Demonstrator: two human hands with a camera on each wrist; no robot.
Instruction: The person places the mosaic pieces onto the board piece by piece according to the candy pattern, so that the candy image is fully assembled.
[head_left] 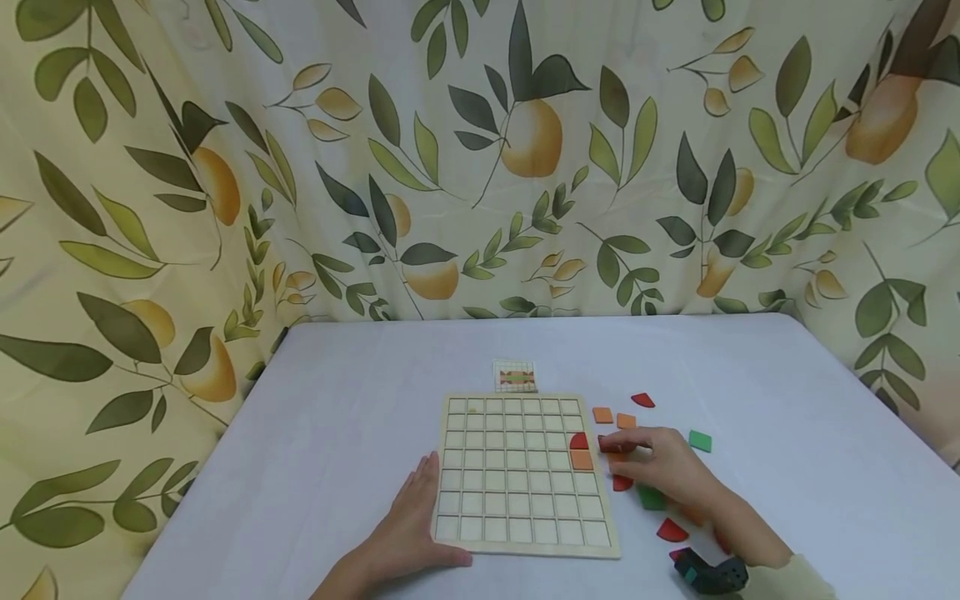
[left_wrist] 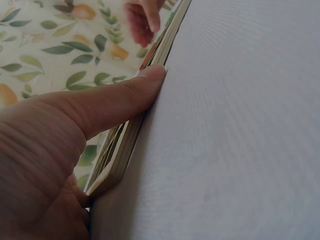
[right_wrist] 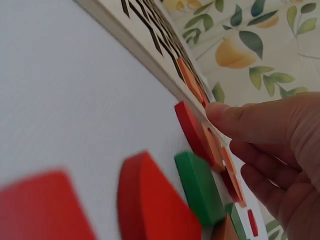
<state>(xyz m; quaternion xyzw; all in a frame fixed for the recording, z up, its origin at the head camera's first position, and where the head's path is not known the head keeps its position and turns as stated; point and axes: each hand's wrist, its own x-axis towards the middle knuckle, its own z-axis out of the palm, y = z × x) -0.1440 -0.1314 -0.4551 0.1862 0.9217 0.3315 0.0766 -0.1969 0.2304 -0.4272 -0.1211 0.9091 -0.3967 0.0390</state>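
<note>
Likely light and stiff, best edge-held, a red piece (head_left: 602,444) sits pinched in our right hand (head_left: 663,460), our left hand (head_left: 405,527) outstretched

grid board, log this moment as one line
left hand: against grid board left edge | right hand: beside right edge, grip unclear | in cells: red piece, orange square | card: by far edge
</note>
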